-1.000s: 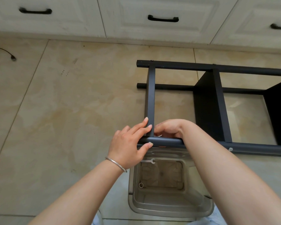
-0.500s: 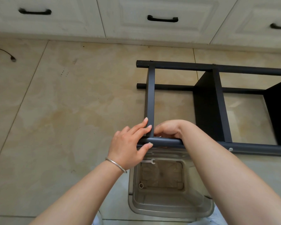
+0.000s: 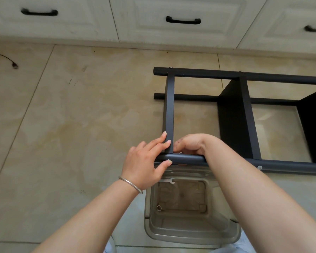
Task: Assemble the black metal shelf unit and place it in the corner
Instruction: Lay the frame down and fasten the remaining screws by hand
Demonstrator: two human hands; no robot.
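I see open floor (image 3: 66,136) left of the frame (image 3: 199,73), wide enough for a hand to pass. Both my hands crowd the near-left joint: the left hand (image 3: 146,161) against the crossbar (image 3: 169,114) and near tube (image 3: 188,158), the right hand (image 3: 190,145) tucked inside the corner. Past the crossbar there is a free bay down to the floor, closed on the right by a black panel (image 3: 232,121). A clear bin (image 3: 190,232) blocks the space under the near tube. Cabinets (image 3: 171,8) wall off the far side.
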